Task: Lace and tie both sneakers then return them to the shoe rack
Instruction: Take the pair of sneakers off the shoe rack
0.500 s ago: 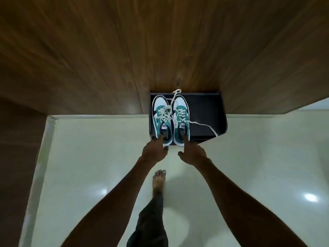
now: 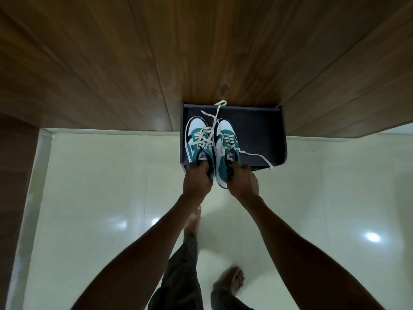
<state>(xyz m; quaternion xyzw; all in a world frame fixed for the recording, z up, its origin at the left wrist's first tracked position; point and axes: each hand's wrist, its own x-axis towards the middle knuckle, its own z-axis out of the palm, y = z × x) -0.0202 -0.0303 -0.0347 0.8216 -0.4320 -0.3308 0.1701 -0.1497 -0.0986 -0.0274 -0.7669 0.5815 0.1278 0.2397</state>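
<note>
Two green, white and black sneakers sit side by side on top of the dark shoe rack (image 2: 263, 130), toes pointing away from me. My left hand (image 2: 197, 183) grips the heel opening of the left sneaker (image 2: 197, 139). My right hand (image 2: 242, 183) grips the heel opening of the right sneaker (image 2: 225, 142), whose heel overhangs the rack's front edge. Both shoes carry loose cream laces (image 2: 215, 121); one end trails over the rack's back edge and another runs to the right across the rack top to its front edge.
The rack stands against a brown wood-panelled wall (image 2: 201, 52). Glossy pale floor tiles (image 2: 100, 186) spread in front of it. My bare feet (image 2: 232, 280) and dark trouser legs are below, on the floor. A dark wooden panel (image 2: 15, 175) borders the left side.
Both hands have closed on the sneakers' heel openings and drawn the shoes toward me, to the rack's front edge. I have come closer to the rack.
</note>
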